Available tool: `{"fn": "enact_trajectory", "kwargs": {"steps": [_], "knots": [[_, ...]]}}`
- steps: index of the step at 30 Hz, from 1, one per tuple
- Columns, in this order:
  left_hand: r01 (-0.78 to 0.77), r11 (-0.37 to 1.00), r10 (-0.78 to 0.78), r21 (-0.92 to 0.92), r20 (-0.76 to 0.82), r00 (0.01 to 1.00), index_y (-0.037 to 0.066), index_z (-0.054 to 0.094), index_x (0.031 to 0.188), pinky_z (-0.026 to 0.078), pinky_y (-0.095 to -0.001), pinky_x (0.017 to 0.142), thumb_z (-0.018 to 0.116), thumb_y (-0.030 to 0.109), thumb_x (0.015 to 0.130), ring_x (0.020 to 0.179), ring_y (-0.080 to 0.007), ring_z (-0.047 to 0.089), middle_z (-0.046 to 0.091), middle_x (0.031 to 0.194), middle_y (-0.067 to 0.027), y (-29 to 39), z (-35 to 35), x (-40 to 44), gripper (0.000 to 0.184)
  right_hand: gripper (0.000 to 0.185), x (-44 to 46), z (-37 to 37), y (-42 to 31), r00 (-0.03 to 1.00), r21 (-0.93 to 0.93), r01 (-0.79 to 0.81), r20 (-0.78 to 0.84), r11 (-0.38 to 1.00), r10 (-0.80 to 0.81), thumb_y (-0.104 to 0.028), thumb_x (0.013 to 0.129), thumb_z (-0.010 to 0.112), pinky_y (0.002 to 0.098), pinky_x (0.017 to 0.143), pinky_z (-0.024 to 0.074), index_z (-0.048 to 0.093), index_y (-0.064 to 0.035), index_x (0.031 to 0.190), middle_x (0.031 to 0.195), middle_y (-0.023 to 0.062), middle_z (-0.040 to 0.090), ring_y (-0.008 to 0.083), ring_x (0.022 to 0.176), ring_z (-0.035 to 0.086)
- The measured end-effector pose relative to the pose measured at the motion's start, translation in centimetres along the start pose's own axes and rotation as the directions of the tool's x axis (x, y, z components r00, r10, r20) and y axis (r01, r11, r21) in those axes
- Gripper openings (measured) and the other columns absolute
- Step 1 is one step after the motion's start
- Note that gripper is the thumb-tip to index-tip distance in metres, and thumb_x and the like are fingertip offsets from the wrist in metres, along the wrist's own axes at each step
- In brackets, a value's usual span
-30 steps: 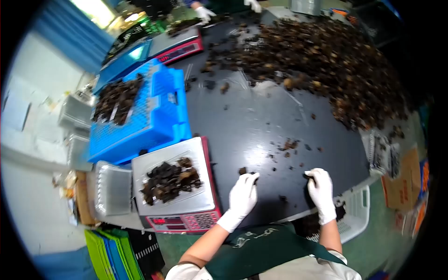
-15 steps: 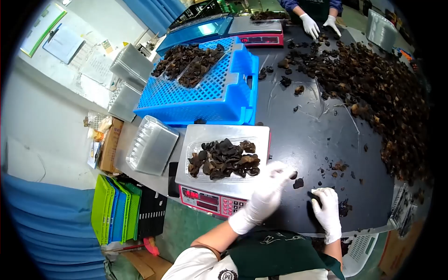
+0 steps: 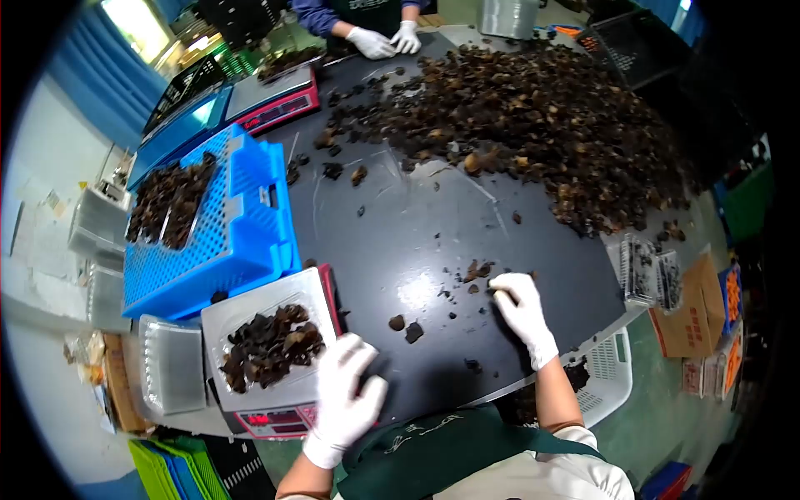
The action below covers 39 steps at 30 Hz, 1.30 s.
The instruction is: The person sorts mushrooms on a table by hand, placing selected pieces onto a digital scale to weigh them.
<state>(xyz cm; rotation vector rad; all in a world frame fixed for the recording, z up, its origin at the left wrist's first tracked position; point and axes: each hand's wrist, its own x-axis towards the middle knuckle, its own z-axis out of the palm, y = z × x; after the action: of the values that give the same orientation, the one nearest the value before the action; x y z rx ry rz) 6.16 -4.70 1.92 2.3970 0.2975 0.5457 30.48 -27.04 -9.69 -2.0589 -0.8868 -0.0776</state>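
My left hand point(image 3: 346, 402), in a white glove, hovers at the right edge of the near scale point(image 3: 218, 321), fingers apart and holding nothing. On that scale lies a clear tray filled with dark, crinkled fungus pieces point(image 3: 271, 346). My right hand point(image 3: 518, 310), gloved too, is over the dark table point(image 3: 400, 242) beside small scattered scraps point(image 3: 477, 270). Its fingers are bent together at the tips; whatever they may hold is too small to make out. Two loose dark pieces point(image 3: 413, 332) rest between my hands.
A large heap of fungus point(image 3: 542, 125) covers the far right of the table. At the left stands a blue crate point(image 3: 250, 225) bearing filled trays. A co-worker's gloved hands point(image 3: 385, 42) are at the far edge. A white basket point(image 3: 612, 379) sits below the table's near edge.
My left hand has drawn back from the table beside the scale, and its fingers have spread. My right hand has moved forward to the small scraps. The camera view has swung.
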Motion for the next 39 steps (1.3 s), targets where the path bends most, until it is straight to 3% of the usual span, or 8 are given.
{"fn": "enact_trajectory", "kwargs": {"steps": [3, 11, 17, 23, 29, 31, 32, 39], "knots": [[0.104, 0.994, -0.086, -0.043, 0.307, 0.948, 0.004, 0.044, 0.137, 0.032, -0.046, 0.108, 0.072, 0.014, 0.077, 0.131, -0.0414, 0.036, 0.033, 0.141, -0.0262, -0.3, 5.9, -2.9, 0.066, 0.015, 0.9, -2.0, 4.6, 0.952, -0.019, -0.174, -0.258, 0.985, 0.163, -0.004, 0.079, 0.066, 0.0362, 0.088, 0.0474, 0.068, -0.0065, 0.094, 0.098, 0.0098, 0.066, 0.0275, 0.096, 0.06], [0.07, 0.874, -0.166, 0.48, 0.16, 0.973, 0.0, 0.045, 0.135, 0.034, -0.0496, 0.106, 0.055, -0.001, 0.072, 0.127, -0.046, 0.038, 0.039, 0.14, -0.0249, -4.8, 13.4, -0.7, 0.064, 0.018, 4.3, 0.5, 4.3, 0.997, -0.045, -0.056, -0.05, 0.997, 0.054, -0.006, 0.077, 0.066, 0.037, 0.088, 0.0464, 0.068, -0.0068, 0.095, 0.098, 0.0092, 0.066, 0.0277, 0.097, 0.059], [0.144, 0.945, -0.184, 0.295, 0.112, 0.977, 0.004, 0.061, 0.109, 0.049, -0.0379, 0.081, 0.058, -0.001, 0.075, 0.094, -0.0325, 0.057, 0.057, 0.098, -0.0138, -6.9, 14.1, -0.5, 0.034, 0.018, 6.5, 3.4, 1.4, 0.999, 0.071, -0.029, 0.032, 0.997, 0.027, -0.01, 0.08, 0.064, 0.0376, 0.088, 0.0462, 0.067, -0.0064, 0.097, 0.098, 0.0092, 0.066, 0.0284, 0.096, 0.059], [0.216, 0.971, -0.218, 0.103, 0.004, 0.976, 0.009, 0.058, 0.111, 0.051, -0.038, 0.071, 0.064, 0.008, 0.082, 0.082, -0.0307, 0.06, 0.055, 0.094, -0.0132, -5.0, 13.4, -1.0, 0.03, 0.021, 4.1, 4.4, -3.9, 0.893, 0.21, 0.008, 0.438, 0.978, -0.102, -0.018, 0.085, 0.061, 0.0387, 0.085, 0.0484, 0.067, -0.0059, 0.101, 0.095, 0.0123, 0.066, 0.0299, 0.093, 0.062], [0.163, 0.959, -0.178, 0.233, 0.044, 0.983, 0.005, 0.058, 0.109, 0.051, -0.0371, 0.07, 0.066, 0.01, 0.082, 0.079, -0.03, 0.061, 0.057, 0.088, -0.0114, -6.3, 14.9, -1.6, 0.029, 0.02, 1.5, 5.1, -5.3, 0.871, 0.223, 0.002, 0.478, 0.975, -0.11, -0.011, 0.083, 0.063, 0.0353, 0.081, 0.05, 0.067, -0.0043, 0.101, 0.097, 0.0133, 0.067, 0.0286, 0.09, 0.064], [0.209, 0.952, -0.217, -0.223, -0.01, 0.976, 0.003, 0.059, 0.108, 0.05, -0.0311, 0.065, 0.06, 0.006, 0.087, 0.07, -0.0206, 0.062, 0.061, 0.083, -0.0085, -5.4, 14.0, -0.7, 0.021, 0.021, 1.2, 4.5, -5.9, 0.869, 0.275, -0.09, 0.491, 0.957, -0.059, -0.01, 0.084, 0.063, 0.0336, 0.082, 0.0498, 0.068, -0.0041, 0.103, 0.099, 0.0123, 0.067, 0.0258, 0.09, 0.065], [0.676, 0.58, -0.559, -0.454, 0.382, 0.736, 0.001, 0.059, 0.106, 0.048, -0.0249, 0.062, 0.055, 0.006, 0.091, 0.065, -0.0111, 0.058, 0.062, 0.08, -0.0053, -3.8, 12.4, -0.3, 0.017, 0.022, 0.9, 4.1, -6.3, 0.863, 0.317, -0.19, 0.506, 0.929, 0.004, -0.008, 0.084, 0.063, 0.032, 0.083, 0.0497, 0.068, -0.004, 0.105, 0.101, 0.0113, 0.068, 0.023, 0.09, 0.065], [0.578, 0.26, -0.498, -0.774, 0.405, 0.767, -0.001, 0.057, 0.109, 0.049, -0.0233, 0.063, 0.054, 0.004, 0.093, 0.072, -0.0106, 0.058, 0.06, 0.09, -0.007, -3.0, 10.1, -1.2, 0.016, 0.034, -0.4, 2.8, -9.8, 0.664, 0.4, -0.527, 0.745, 0.75, 0.07, -0.008, 0.086, 0.064, 0.0243, 0.078, 0.0488, 0.062, -0.0034, 0.12, 0.1, 0.0039, 0.068, 0.0071, 0.083, 0.059]]}}
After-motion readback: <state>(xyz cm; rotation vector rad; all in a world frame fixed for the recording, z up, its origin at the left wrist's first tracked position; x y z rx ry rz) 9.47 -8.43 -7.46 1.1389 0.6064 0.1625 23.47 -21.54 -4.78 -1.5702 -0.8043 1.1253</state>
